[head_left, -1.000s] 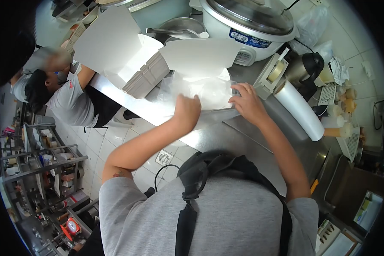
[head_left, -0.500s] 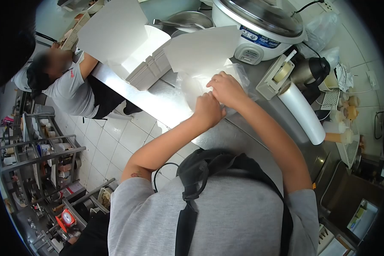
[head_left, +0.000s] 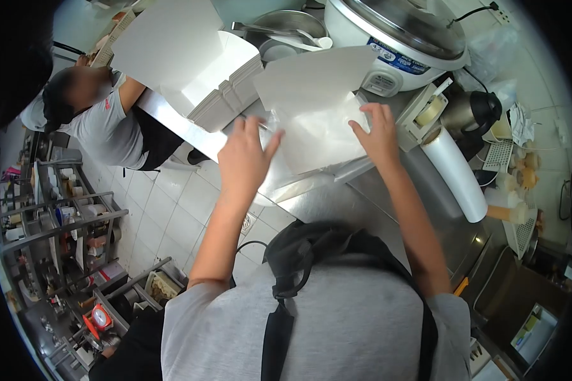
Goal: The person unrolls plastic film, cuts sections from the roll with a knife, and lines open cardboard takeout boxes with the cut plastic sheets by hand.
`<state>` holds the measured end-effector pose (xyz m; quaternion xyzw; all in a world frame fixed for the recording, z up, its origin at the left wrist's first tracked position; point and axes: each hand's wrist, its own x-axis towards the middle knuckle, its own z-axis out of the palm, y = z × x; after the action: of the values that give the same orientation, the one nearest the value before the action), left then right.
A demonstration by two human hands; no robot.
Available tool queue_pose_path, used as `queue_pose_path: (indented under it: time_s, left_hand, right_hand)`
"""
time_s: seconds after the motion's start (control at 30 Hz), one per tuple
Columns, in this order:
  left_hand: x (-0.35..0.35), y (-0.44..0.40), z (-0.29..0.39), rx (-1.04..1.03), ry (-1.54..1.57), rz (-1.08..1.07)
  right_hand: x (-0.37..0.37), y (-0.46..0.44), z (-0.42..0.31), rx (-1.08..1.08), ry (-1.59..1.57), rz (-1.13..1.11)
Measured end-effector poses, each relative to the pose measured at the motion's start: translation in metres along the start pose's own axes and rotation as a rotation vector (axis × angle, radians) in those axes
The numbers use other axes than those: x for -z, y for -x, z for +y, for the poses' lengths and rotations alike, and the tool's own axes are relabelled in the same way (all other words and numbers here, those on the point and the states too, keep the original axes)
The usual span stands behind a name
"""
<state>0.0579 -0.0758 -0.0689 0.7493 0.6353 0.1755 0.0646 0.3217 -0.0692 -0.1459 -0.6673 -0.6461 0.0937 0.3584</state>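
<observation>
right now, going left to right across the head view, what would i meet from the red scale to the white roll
Red scale → box stack → left hand → open box → right hand → white roll

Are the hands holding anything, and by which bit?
Nothing is clearly held: the left hand and right hand are open at opposite sides of the lined box. Whether they touch the plastic can't be told.
</observation>
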Motion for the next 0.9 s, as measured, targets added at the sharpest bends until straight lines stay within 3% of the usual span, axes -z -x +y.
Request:
queue_pose_path:
  time_s: [0.17, 0.27, 0.47, 0.67, 0.7, 0.77, 0.8, 0.87, 0.9]
  left_hand:
    - [-0.061, -0.038, -0.012, 0.098, 0.057, -0.070]
    - [-0.081, -0.040, -0.013, 0.170, 0.124, -0.005]
    - [-0.104, -0.018, -0.039, 0.402, 0.374, 0.175]
    - [-0.118, -0.005, -0.038, 0.497, 0.580, 0.175]
    - [-0.106, -0.003, -0.032, 0.568, 0.618, 0.098]
    - [-0.101, 0.003, -0.024, 0.463, 0.470, 0.230]
    - [-0.099, 0.005, -0.019, 0.410, 0.397, 0.294]
    - [-0.085, 0.002, 0.003, 0.033, 0.273, 0.465]
    - [-0.079, 0.001, 0.013, -0.148, 0.203, 0.546]
  right_hand:
    - [-0.013, -0.018, 0.013, -0.054, 0.113, 0.106]
    - [-0.023, -0.024, 0.037, -0.036, 0.089, -0.094]
    - [-0.035, -0.026, 0.055, -0.179, 0.064, 0.096]
    - [-0.032, -0.035, 0.061, -0.214, -0.026, 0.048]
    - [-0.032, -0.038, 0.061, -0.212, -0.052, 0.055]
    - [-0.031, -0.042, 0.060, -0.210, -0.102, 0.069]
    - [-0.027, -0.044, 0.057, -0.074, -0.049, 0.173]
    - [-0.019, -0.050, 0.042, 0.205, 0.058, 0.376]
    - [-0.015, -0.049, 0.028, 0.316, 0.102, 0.305]
